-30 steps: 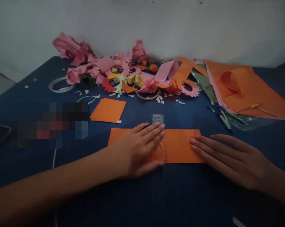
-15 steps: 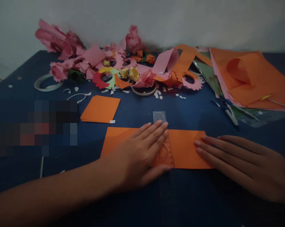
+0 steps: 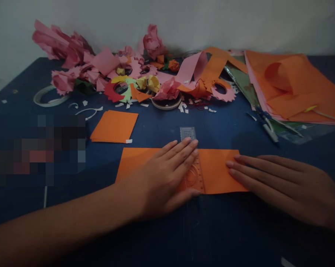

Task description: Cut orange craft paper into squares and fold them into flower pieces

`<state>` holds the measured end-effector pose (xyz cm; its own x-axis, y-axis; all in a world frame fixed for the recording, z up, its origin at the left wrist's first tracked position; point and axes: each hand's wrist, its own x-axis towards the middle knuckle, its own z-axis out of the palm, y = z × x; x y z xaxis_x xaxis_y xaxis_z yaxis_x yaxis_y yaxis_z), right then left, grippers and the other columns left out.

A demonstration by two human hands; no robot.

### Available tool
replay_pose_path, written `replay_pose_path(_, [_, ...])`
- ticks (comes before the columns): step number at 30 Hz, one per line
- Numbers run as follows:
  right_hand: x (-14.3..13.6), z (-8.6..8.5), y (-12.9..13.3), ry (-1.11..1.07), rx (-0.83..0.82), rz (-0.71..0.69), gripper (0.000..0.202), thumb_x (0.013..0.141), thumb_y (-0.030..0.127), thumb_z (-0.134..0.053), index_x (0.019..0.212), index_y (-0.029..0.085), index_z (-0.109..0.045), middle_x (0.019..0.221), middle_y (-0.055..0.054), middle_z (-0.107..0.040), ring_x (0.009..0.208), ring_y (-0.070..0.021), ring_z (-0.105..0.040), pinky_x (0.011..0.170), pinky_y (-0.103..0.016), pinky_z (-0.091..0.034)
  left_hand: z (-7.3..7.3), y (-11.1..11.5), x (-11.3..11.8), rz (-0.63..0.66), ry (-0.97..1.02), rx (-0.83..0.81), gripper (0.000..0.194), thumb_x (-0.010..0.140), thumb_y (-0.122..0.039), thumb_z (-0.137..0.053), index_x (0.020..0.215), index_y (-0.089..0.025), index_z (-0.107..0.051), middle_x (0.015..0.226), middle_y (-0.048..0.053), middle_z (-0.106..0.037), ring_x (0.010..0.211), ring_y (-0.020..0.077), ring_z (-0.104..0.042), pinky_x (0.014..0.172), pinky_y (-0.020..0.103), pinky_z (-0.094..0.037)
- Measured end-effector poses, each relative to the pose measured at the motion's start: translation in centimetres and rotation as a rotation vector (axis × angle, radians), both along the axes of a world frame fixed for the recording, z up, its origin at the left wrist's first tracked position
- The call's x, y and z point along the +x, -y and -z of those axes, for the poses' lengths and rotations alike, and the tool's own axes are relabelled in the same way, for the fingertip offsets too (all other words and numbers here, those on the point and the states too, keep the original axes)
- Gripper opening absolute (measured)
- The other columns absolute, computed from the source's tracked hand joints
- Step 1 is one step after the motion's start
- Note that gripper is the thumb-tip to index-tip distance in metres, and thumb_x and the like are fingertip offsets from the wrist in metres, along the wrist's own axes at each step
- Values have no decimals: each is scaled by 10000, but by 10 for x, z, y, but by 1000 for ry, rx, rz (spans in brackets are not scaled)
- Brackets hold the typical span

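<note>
An orange paper strip [image 3: 217, 172] lies crosswise on the dark blue table. Across its middle is a clear ruler [image 3: 187, 132], its far end sticking out past the strip's far edge. My left hand [image 3: 170, 174] lies flat on the ruler and strip, fingers stretched out, covering part of both. At the strip's right end my right hand [image 3: 284, 185] rests with extended fingers, the fingertips on the paper's edge. A small stack of orange paper squares [image 3: 114, 127] sits beyond the strip, to the left.
Pink crumpled paper [image 3: 62, 44], cut paper rings and tape rolls [image 3: 50, 97] line the back. Orange sheets [image 3: 317, 85] lie at the back right, with scissors [image 3: 267, 122] in front. White scraps are scattered about. A blurred patch covers the left side.
The whole view has shifted slightly, with things appearing a little higher and most a little further left. Both hands keep the same places on the strip and ruler.
</note>
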<state>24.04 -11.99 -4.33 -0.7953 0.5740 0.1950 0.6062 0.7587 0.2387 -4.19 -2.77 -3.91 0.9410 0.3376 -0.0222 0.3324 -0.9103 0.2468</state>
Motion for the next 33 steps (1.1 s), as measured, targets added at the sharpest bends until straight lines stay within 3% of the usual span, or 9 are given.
replay_pose_path(12, [-5,1,4,-76,-66,58,381,922,41,-316,1256,100,-491,1324,-78,-503,1280,-206,-406,924,-361,-425,12,0,-3,2,110,78,644,940,-504,-312,1407,-63,-271,1500,129,-215,1405,215,-149,1149,382,-173])
replay_pose_path(33, [-5,1,4,-87,-81,53,372,921,32,-335,1260,83,-479,1323,-90,-501,1270,-219,-418,908,-386,-412,11,0,-3,4,90,114,638,943,-500,-298,1409,-65,-266,1504,125,-215,1405,215,-153,1147,376,-173])
